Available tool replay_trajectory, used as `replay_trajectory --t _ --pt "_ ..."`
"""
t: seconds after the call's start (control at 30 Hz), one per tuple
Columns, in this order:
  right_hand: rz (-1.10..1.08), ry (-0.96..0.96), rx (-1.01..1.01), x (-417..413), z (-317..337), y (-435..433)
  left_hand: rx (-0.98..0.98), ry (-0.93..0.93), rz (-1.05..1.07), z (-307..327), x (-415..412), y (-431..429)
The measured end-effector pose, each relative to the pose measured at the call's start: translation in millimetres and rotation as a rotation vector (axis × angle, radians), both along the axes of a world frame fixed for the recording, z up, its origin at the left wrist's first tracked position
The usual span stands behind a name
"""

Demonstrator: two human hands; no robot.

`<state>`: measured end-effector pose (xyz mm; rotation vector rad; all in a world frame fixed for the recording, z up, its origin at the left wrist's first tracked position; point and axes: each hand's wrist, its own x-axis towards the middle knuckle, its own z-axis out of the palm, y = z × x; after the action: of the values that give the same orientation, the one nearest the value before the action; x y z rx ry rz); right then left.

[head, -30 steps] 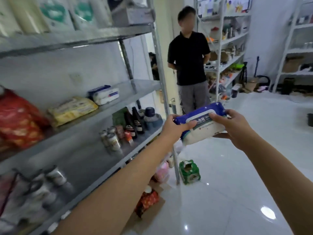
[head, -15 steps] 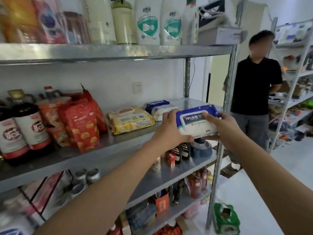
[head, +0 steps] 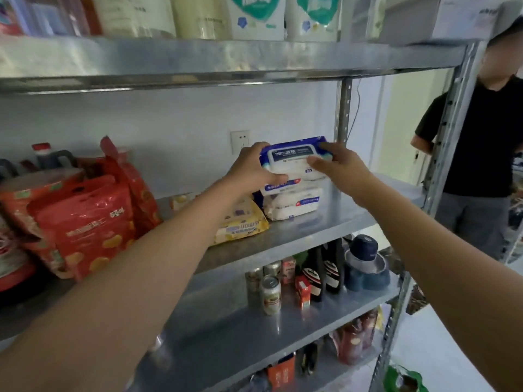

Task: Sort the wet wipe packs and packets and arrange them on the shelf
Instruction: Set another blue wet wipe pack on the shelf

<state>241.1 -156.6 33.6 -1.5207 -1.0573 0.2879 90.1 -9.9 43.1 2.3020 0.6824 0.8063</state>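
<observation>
Fingers (head: 271, 178) of the left hand (head: 249, 168) curled round the near-left end of the blue-and-white wipe pack (head: 294, 162), right hand (head: 336, 168) clamped over its right end, thumb across the lid. Half a second back held out in front of the shelf (head: 311, 236), now carried in over it and lowered onto the matching pack (head: 291, 203) just right of the yellow packet (head: 240, 224). Probably all but placed, with only letting go left.
</observation>
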Motion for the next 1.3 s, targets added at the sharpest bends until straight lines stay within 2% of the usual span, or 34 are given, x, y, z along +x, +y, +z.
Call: replay_trajectory --t 0.37,0.6,0.73,0.8,0.9,0.97,1.3 --pt "0.199 -0.015 -0.046 99 11 131 0.098 0.039 0.276 6 75 94" --pt "0.308 0.047 -0.028 133 5 193 0.162 -0.015 0.388 1 106 133" --pt "0.321 0.010 -0.061 142 -4 221 0.121 0.000 0.406 -12 119 157" --pt "0.308 -0.032 -0.142 148 -13 233 0.059 0.100 0.403 -24 124 170" --pt "0.291 -0.109 -0.406 153 -30 239 -0.097 0.449 0.347 -35 123 172" --pt "0.322 -0.101 -0.544 153 -39 240 -0.174 0.586 0.319 -35 121 167" --pt "0.347 -0.088 -0.458 159 -45 236 -0.032 0.713 0.384 -24 114 162"
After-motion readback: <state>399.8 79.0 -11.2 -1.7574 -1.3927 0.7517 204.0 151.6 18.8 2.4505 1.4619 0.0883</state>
